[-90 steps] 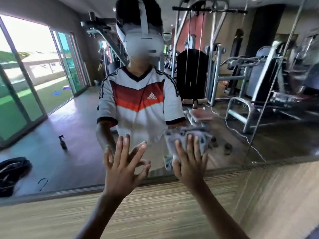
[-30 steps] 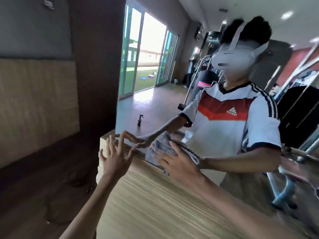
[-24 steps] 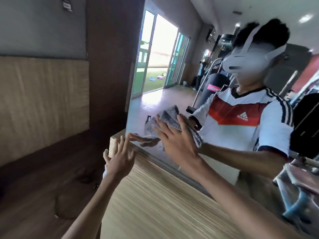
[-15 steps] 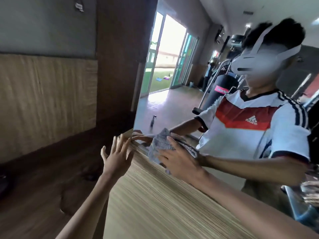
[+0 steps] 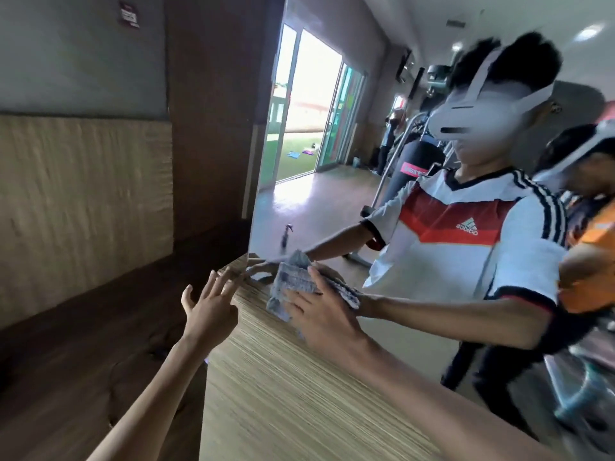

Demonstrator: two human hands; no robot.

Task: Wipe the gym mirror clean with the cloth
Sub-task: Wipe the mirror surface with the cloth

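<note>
step: wiping low corner | cloth [image 5: 293, 283]: lying on mirror [image 5: 319, 207] at its lower-left corner | right hand [image 5: 321, 316]: pressing it flat, grip released, fingers spread | left hand [image 5: 209, 311]: hovering nearby, grip released | handling: cloth seeming soft, light, prone to bunching; palming its centre

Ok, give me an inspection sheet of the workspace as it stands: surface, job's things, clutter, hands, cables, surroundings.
Surface: mirror upright above a wood panel; smears too blurred to judge.
Job's things: cloth flat on the mirror's lower edge, near its left corner.
Clutter: spray bottle on the floor, seen only in reflection.
Hands: right hand presses the cloth with flat fingers; left hand spread, holding nothing, by the mirror's lower left corner.
Cables: nothing seen.
Surroundings: reflected glass doors, gym gear, a second person in orange at the right.
</note>
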